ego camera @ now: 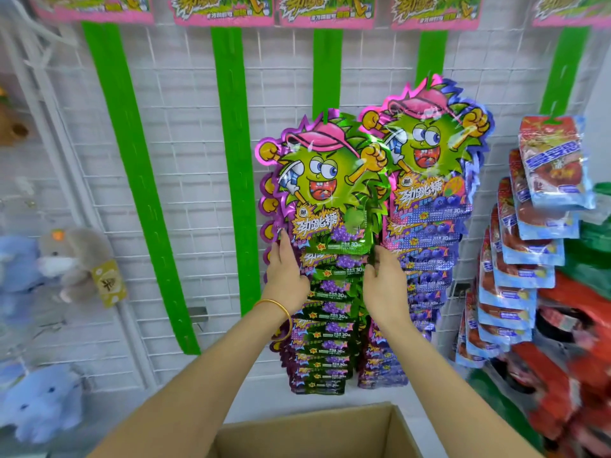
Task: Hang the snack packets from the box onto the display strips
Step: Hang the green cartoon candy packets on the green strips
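Note:
A green snack packet [325, 180] with a cartoon durian in a pink cap hangs topmost on the middle green display strip [326, 71], over a column of several like packets [325, 338]. My left hand [287, 276] touches the packet's lower left edge with straight fingers. My right hand [385, 279] holds its lower right edge, fingers curled at the rim. The cardboard box [390, 431] stands open at the bottom; its contents are hidden.
A purple-blue packet column [429, 200] hangs on the strip to the right, red-and-blue packets [529, 233] further right. Two bare green strips [231, 160] [132, 180] hang left on the white wire grid [185, 127]. Plush toys [76, 259] sit at far left.

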Demonstrator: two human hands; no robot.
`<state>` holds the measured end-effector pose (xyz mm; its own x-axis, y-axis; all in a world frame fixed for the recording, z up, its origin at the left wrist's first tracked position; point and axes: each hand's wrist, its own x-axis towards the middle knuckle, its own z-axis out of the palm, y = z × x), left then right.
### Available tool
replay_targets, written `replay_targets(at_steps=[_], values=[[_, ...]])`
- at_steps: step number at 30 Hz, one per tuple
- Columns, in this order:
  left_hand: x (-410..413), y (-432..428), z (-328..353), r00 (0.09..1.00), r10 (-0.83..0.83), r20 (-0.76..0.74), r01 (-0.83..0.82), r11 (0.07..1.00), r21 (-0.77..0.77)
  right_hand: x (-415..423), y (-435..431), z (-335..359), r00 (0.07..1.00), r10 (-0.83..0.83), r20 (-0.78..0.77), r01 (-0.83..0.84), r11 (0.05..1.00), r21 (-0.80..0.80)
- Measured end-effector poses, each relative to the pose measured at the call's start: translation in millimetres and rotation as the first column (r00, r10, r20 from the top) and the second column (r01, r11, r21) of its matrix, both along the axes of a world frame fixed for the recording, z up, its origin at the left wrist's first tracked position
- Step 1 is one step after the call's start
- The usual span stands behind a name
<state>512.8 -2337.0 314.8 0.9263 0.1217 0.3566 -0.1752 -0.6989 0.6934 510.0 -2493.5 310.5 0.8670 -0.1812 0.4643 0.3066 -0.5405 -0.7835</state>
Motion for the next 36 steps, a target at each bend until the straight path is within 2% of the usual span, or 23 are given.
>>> replay_targets(at_steps=[14, 23, 29, 31, 33, 36], values=[[-13.0, -2.7, -10.2, 0.999, -0.043, -0.029, 0.041, 0.997, -0.065, -20.6, 10.9, -5.2, 0.997, 0.074, -0.008, -0.073, 0.997, 0.031], [-16.9, -0.7, -15.5, 0.996, -0.083, -0.014, 0.081, 0.994, -0.079, -18.5, 14.4, -6.5, 0.998, 0.056, 0.014, -0.055, 0.997, -0.047], [-31.3, 12.6, -40.6, 0.995, -0.091, 0.046, 0.099, 0.967, -0.234, -30.6, -1.5, -33.0, 0.998, 0.064, 0.023, -0.065, 0.998, 0.025], [-56.1, 15.0, -67.7, 0.995, -0.099, 0.003, 0.095, 0.954, -0.285, -44.5, -13.8, -71.0, 0.992, 0.12, -0.044, -0.12, 0.993, -0.002], [-84.0, 18.8, -105.9, 0.98, -0.158, -0.119, 0.117, 0.949, -0.294, -56.0, -27.9, -126.5, 0.954, 0.185, -0.235, -0.209, 0.975, -0.077], [-107.4, 39.0, -176.0, 0.924, -0.132, -0.358, 0.04, 0.967, -0.252, -67.5, -50.5, -215.8, 0.776, 0.219, -0.592, -0.351, 0.929, -0.117]])
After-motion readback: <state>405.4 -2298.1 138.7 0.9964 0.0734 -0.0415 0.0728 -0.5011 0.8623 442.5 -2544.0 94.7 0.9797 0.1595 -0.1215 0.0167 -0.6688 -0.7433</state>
